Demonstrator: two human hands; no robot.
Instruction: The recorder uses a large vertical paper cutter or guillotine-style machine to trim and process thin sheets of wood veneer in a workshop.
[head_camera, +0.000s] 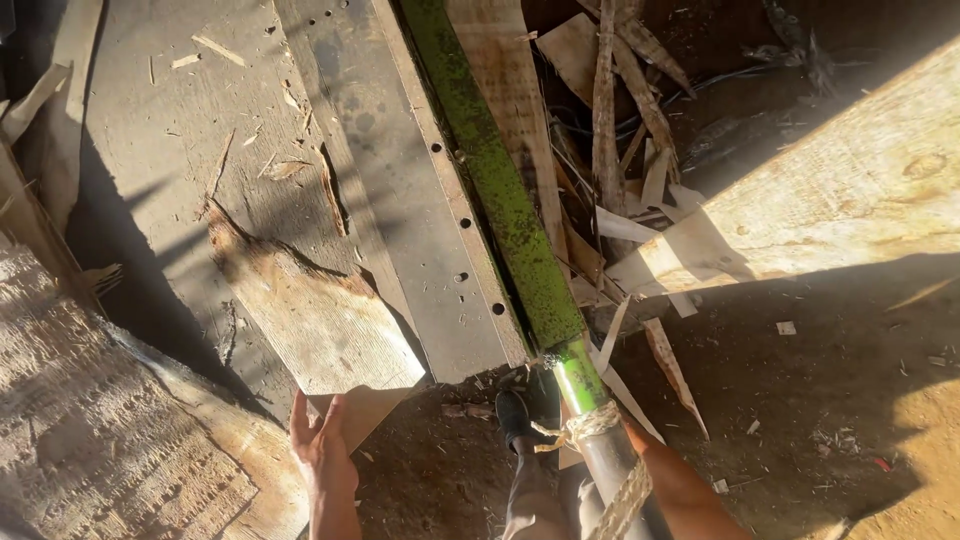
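The open left hand (322, 448) steadies a thin wood sheet (325, 325) on the metal bed (420, 190), while the right hand's grip on the green lever (520, 230) is hidden, so its state cannot be told.

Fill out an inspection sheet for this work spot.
Surface: bare dirt ground, partly in shadow.
Job's things: thin wood sheet; long green bar with rope wrapped at its near end.
Clutter: wood splinters and offcuts; perforated metal strip; pale board.
Hands: left hand open, fingers on the sheet's edge; right hand hidden behind the bar.
Cables: dark cables among the scrap.
Surroundings: person's dark shoe.
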